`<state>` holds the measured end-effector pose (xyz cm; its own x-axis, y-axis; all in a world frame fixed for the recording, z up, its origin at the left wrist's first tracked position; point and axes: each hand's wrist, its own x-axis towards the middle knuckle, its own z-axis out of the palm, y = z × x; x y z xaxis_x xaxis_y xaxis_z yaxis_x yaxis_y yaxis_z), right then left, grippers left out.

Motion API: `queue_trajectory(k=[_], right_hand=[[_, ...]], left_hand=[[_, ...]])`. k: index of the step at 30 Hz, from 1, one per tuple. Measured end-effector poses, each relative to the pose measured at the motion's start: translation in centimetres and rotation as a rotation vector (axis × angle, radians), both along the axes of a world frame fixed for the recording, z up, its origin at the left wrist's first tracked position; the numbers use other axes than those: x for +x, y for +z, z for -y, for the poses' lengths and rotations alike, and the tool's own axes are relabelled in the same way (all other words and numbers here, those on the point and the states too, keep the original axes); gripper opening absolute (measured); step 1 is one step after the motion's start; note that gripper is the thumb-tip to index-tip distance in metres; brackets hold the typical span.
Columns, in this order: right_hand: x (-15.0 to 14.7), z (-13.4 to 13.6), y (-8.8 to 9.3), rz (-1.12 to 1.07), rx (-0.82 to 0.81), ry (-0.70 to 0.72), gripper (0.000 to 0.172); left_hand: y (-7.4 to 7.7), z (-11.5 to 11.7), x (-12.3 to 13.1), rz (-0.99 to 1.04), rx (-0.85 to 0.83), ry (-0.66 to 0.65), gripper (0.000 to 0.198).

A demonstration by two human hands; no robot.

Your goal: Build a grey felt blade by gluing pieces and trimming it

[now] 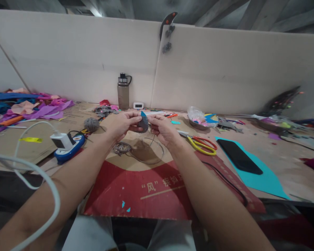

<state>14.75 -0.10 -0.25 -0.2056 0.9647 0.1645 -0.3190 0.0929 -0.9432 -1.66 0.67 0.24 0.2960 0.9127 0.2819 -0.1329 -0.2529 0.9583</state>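
1. In the centre of the frame, the grey felt-like piece (143, 126) with a pointed blue tip (143, 113) is held up between the two hands, above the red cardboard (136, 195).
2. The left hand (128, 122) is clamped on the piece's left side, thumb and fingers pinching it.
3. The right hand (160, 129) closes thumb and fingertips at its right edge; whether a strand is also pinched there, I cannot tell.
4. The piece lies directly between the fingertips, blue tip upward, rounded grey end lower.
5. It looks very light, soft and bendable rather than slippery. The slim tip would probably crease easily, so the broad grey body seems the better hold, with a gentle pinch at both edges.
6. Below the hands, just left of centre, sits a tangled coil (121, 148); a thin wire loop (162, 153) curves beside it, and could snag on the fingers.
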Motion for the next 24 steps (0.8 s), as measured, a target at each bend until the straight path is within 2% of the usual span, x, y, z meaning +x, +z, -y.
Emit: queue_trajectory(k=[12, 19, 24], right_hand=[[-0.2, -0.2, -0.2, -0.177, -0.250, 0.155, 0.025], [0.0, 0.5, 0.0, -0.122, -0.160, 0.311, 0.030], [-0.3, 1.2, 0.2, -0.083, -0.089, 0.204, 0.046]], left_hand=[[-0.6, -0.5, 0.1, 0.006, 0.046, -0.052, 0.024], [-0.6, -0.7, 0.0, 0.077, 0.072, -0.141, 0.026], [-0.1, 0.1, 0.3, 0.138, 0.059, -0.122, 0.032]])
